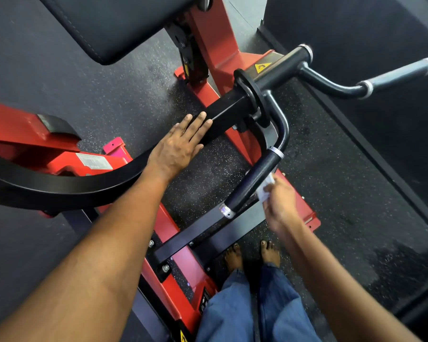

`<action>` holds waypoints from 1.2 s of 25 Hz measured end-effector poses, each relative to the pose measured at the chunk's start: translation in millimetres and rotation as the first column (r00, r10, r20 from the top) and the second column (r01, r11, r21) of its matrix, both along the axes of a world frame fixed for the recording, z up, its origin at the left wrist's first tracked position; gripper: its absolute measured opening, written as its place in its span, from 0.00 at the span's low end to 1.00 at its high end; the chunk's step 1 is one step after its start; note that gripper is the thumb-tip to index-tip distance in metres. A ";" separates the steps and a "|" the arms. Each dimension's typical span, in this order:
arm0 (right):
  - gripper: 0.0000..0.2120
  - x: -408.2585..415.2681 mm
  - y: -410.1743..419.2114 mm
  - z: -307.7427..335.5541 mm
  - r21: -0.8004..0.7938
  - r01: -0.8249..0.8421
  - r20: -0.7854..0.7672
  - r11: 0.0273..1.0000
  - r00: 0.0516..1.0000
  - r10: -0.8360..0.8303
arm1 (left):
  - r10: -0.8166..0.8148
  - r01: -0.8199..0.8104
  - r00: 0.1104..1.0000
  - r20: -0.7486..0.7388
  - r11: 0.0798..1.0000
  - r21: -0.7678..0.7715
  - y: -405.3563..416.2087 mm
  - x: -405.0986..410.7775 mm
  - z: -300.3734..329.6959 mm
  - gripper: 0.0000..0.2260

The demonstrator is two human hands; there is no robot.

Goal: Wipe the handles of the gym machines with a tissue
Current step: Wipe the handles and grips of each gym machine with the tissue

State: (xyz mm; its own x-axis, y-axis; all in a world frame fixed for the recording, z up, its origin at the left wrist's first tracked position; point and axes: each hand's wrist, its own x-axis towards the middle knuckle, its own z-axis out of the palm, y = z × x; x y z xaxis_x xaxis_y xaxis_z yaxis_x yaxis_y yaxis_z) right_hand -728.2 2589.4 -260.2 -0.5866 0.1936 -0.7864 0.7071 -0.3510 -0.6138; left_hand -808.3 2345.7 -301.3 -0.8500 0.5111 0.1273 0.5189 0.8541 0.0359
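Note:
A red and black gym machine stands below me. Its near handle (253,180) is a black textured grip with silver end rings, slanting down to the left. My right hand (281,206) holds a white tissue (265,187) against the right side of this grip. My left hand (181,144) lies flat, fingers straight, on the machine's black lever arm (230,112). A second handle (400,74) sticks out at the upper right, untouched.
A black padded seat (109,23) is at the top left. The red frame (218,45) and a black crossbar (208,233) run under the handles. My bare feet (252,255) stand on speckled rubber flooring (344,193) beside the frame.

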 end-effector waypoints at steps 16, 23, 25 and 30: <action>0.26 40.0 19.4 -3.9 0.933 -0.349 0.043 -0.087 -0.132 0.990 | 0.010 -0.011 0.999 0.050 1.000 0.019 -0.6 4.6 -1.7 0.25; 0.22 -12.8 35.4 -7.7 0.960 -0.086 0.273 -0.268 0.051 0.961 | 0.024 -0.023 0.995 0.093 1.000 -0.005 -0.2 6.9 -1.8 0.25; 0.18 5.8 16.5 -11.0 0.955 -0.028 0.293 -0.297 -0.095 0.951 | 0.032 -0.031 0.991 0.127 0.999 -0.009 -1.7 4.9 -1.2 0.25; 0.25 -22.5 47.8 -3.0 0.929 0.023 0.364 -0.369 -0.221 0.905 | 0.072 -0.058 0.970 0.233 0.996 -0.064 1.6 7.8 8.4 0.26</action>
State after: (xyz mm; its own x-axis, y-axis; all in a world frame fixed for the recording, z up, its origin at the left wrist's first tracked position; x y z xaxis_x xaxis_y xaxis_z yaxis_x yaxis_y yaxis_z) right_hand -750.7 2637.1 -263.1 -0.6328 -0.7700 -0.0818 -0.7627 0.6381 -0.1058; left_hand -800.5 2347.2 -292.9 -0.8843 0.4544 -0.1071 0.4451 0.8898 0.1005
